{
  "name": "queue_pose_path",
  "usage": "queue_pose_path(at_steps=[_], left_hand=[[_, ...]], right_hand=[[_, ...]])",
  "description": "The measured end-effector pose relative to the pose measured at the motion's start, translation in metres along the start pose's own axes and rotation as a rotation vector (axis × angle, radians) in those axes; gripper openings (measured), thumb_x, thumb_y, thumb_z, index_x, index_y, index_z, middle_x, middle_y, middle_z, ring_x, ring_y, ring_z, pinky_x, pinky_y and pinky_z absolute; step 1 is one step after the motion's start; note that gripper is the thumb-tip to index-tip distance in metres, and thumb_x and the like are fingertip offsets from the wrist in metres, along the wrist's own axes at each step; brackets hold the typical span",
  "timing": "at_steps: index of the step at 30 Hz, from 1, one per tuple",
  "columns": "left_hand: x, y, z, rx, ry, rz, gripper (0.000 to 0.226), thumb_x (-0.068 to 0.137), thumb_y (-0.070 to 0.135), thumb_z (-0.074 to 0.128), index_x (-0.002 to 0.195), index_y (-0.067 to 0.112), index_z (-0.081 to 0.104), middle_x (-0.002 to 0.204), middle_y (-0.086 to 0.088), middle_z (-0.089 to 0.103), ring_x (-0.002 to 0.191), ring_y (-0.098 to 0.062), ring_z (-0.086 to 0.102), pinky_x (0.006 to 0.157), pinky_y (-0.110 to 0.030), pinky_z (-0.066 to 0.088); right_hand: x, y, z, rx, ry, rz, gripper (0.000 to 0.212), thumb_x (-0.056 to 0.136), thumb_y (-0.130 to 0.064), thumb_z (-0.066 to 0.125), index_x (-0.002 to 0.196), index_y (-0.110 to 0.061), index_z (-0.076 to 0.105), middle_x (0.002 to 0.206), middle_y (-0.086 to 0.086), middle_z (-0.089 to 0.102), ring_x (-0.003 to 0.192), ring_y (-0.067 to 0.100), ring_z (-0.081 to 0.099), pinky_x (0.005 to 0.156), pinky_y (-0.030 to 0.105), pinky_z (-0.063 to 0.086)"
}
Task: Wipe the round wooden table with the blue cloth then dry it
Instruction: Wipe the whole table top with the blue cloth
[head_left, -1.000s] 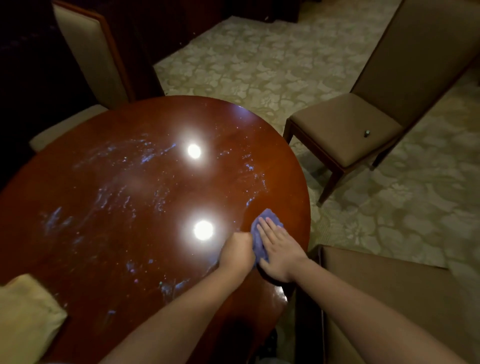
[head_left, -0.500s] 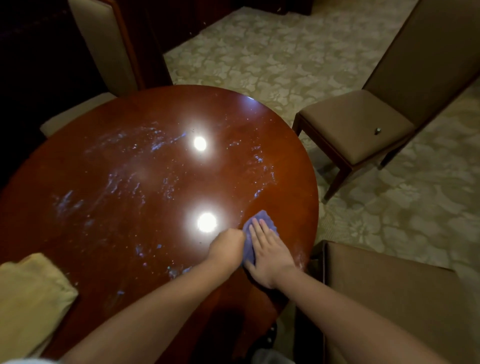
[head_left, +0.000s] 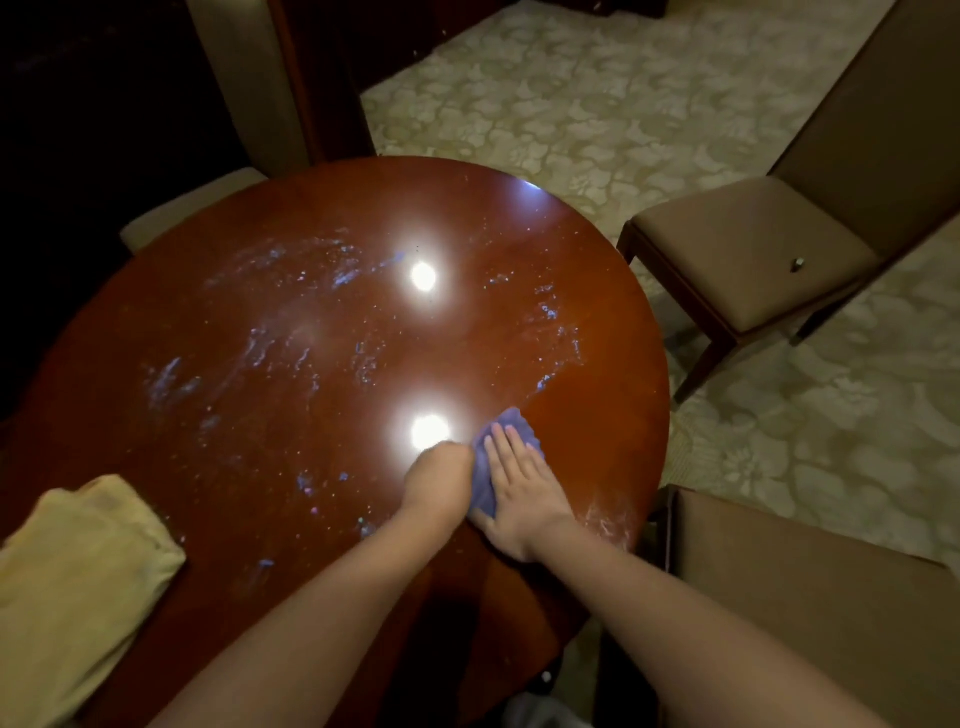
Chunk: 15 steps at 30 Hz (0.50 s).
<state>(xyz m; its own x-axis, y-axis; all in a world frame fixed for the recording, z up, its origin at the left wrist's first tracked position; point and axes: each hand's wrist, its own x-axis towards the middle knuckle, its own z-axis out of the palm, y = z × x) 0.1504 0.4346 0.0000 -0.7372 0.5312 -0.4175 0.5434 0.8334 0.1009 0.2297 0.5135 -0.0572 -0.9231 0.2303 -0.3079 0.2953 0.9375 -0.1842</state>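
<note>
Head view: right hand (head_left: 522, 496) flat on blue cloth (head_left: 511, 423), left hand (head_left: 439, 480) fisted beside it; no legible writing.

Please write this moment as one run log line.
wipe | both hands on blue cloth | table wet | yellow cloth unused

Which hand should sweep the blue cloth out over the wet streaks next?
Probably the right hand: it lies flat, palm down, on the blue cloth, ready to push. The left hand is fisted at the cloth's left edge. The streaks lie up and left across the table.
</note>
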Motion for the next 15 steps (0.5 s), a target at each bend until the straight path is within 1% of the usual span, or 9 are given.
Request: queue_pose_path(at_steps=[2, 5, 6, 7, 9, 11, 12, 13, 15], left_hand=[[0.016, -0.003, -0.01, -0.053, 0.004, -0.039, 0.026, 0.096, 0.008, 0.044, 0.112, 0.004, 0.064, 0.115, -0.016, 0.063, 0.109, -0.032, 0.06, 0.088, -0.033, 0.047], [0.015, -0.01, -0.013, -0.066, -0.058, 0.0, 0.025, 0.094, 0.008, 0.048, 0.111, 0.003, 0.065, 0.113, -0.018, 0.064, 0.106, -0.033, 0.062, 0.087, -0.033, 0.048], [0.008, -0.012, -0.009, -0.053, -0.088, 0.023, 0.025, 0.094, 0.009, 0.048, 0.111, 0.003, 0.065, 0.112, -0.019, 0.065, 0.105, -0.033, 0.062, 0.087, -0.033, 0.047], [-0.001, -0.015, -0.005, -0.046, -0.119, 0.042, 0.025, 0.095, 0.012, 0.047, 0.11, 0.002, 0.065, 0.111, -0.019, 0.065, 0.105, -0.033, 0.062, 0.086, -0.033, 0.047], [-0.014, -0.02, 0.001, -0.06, -0.166, 0.068, 0.027, 0.095, 0.016, 0.047, 0.108, 0.0, 0.065, 0.109, -0.021, 0.066, 0.105, -0.035, 0.061, 0.085, -0.032, 0.046], [-0.013, -0.023, 0.0, -0.094, -0.165, 0.053, 0.025, 0.093, 0.016, 0.05, 0.104, -0.001, 0.066, 0.107, -0.022, 0.066, 0.103, -0.035, 0.061, 0.084, -0.032, 0.046], [-0.008, -0.025, -0.003, -0.117, -0.146, 0.033, 0.023, 0.092, 0.014, 0.052, 0.102, 0.001, 0.067, 0.107, -0.021, 0.066, 0.102, -0.035, 0.061, 0.083, -0.032, 0.047], [-0.001, -0.026, -0.007, -0.138, -0.12, 0.01, 0.02, 0.09, 0.013, 0.053, 0.099, 0.002, 0.067, 0.106, -0.02, 0.066, 0.101, -0.034, 0.062, 0.081, -0.031, 0.047], [0.007, -0.029, -0.013, -0.146, -0.086, -0.01, 0.015, 0.088, 0.011, 0.055, 0.095, 0.003, 0.066, 0.103, -0.019, 0.065, 0.097, -0.034, 0.062, 0.076, -0.03, 0.047]], right_hand=[[0.021, 0.001, -0.01, -0.005, -0.06, -0.002, 0.087, 0.096, -0.061, 0.025, 0.149, -0.005, -0.015, 0.155, 0.008, -0.026, 0.144, 0.022, -0.022, 0.114, 0.033, -0.016], [0.013, -0.004, -0.006, -0.014, -0.074, 0.007, 0.085, 0.096, -0.059, 0.024, 0.149, -0.005, -0.016, 0.152, 0.007, -0.029, 0.143, 0.022, -0.024, 0.114, 0.034, -0.016], [0.002, -0.006, -0.001, 0.005, -0.024, -0.033, 0.082, 0.097, -0.056, 0.025, 0.15, -0.002, -0.006, 0.153, 0.009, -0.022, 0.144, 0.023, -0.017, 0.115, 0.034, -0.014], [-0.011, -0.008, 0.008, -0.005, 0.005, -0.068, 0.078, 0.095, -0.052, 0.028, 0.149, 0.002, 0.013, 0.156, 0.014, -0.004, 0.145, 0.024, -0.001, 0.117, 0.034, -0.008], [-0.026, -0.007, 0.022, -0.006, -0.077, -0.103, 0.074, 0.082, -0.05, 0.034, 0.129, 0.003, 0.056, 0.142, 0.019, 0.046, 0.132, 0.028, 0.043, 0.113, 0.035, 0.007], [-0.025, -0.008, 0.021, -0.04, -0.113, -0.074, 0.073, 0.077, -0.049, 0.034, 0.122, 0.0, 0.064, 0.135, 0.016, 0.054, 0.122, 0.029, 0.055, 0.11, 0.033, 0.008], [-0.021, -0.01, 0.014, -0.027, -0.109, -0.066, 0.075, 0.079, -0.048, 0.032, 0.129, 0.002, 0.057, 0.143, 0.016, 0.043, 0.128, 0.029, 0.05, 0.112, 0.032, 0.005], [-0.014, -0.012, 0.003, 0.008, -0.076, -0.04, 0.077, 0.085, -0.046, 0.028, 0.141, 0.005, 0.04, 0.152, 0.015, 0.022, 0.14, 0.029, 0.033, 0.115, 0.031, -0.001], [0.003, -0.015, -0.005, -0.037, -0.058, -0.037, 0.073, 0.098, -0.045, 0.019, 0.151, -0.001, -0.003, 0.155, 0.009, -0.018, 0.147, 0.025, -0.01, 0.115, 0.032, -0.014]])
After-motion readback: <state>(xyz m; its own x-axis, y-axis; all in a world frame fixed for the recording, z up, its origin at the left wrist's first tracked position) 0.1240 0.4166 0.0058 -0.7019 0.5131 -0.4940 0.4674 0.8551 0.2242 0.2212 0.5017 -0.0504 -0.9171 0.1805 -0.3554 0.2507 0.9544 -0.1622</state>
